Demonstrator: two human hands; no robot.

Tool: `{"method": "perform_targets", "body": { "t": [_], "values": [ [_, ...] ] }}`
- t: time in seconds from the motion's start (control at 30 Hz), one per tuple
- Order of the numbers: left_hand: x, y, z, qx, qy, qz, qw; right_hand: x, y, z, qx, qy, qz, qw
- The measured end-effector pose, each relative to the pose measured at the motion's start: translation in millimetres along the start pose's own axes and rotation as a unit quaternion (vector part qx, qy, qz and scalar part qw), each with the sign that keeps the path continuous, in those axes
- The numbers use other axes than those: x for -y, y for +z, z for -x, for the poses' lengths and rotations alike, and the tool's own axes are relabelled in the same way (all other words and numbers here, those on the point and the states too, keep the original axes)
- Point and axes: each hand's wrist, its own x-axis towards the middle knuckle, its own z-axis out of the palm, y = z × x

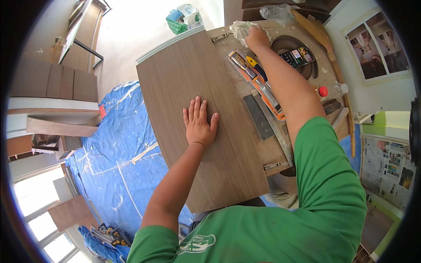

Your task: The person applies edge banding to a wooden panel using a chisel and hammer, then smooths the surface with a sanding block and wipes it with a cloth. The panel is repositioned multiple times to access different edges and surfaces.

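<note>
My left hand [201, 125] lies flat, fingers spread, on a wood-grain panel [175, 79] with a pale strip along its far edge. At the far end of the workbench [239, 87], my right hand [257, 39] is closed on a crumpled white rag [239, 31]. Beneath my right forearm lie an orange-edged pack with a long tool [247, 70] and a yellow-and-black handled tool [255, 65]. Beyond that forearm, a mobile phone [298, 57] rests on a dark round object [285, 42]. A dark flat block [258, 117] and a long metal strip [280, 138] lie beside the panel.
A straw broom [315, 33] and a clear bottle with a red cap [335, 90] are on the right. Blue sheeting [118, 171] covers the floor at left. A green-and-white bag [184, 19] stands beyond the panel. Metal hinges [272, 166] show beside the panel.
</note>
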Motion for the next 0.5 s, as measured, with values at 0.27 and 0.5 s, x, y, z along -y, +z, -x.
{"method": "perform_targets", "body": {
  "t": [0.27, 0.5],
  "values": [
    [-8, 3, -5, -0.002, 0.008, 0.020, 1.000, 6, -52, 11, -0.265, -0.141, -0.213, 0.930],
    [11, 6, -1, -0.047, 0.043, 0.064, 0.996, 63, -122, 216, -0.188, -0.282, -0.344, 0.875]
  ]
}}
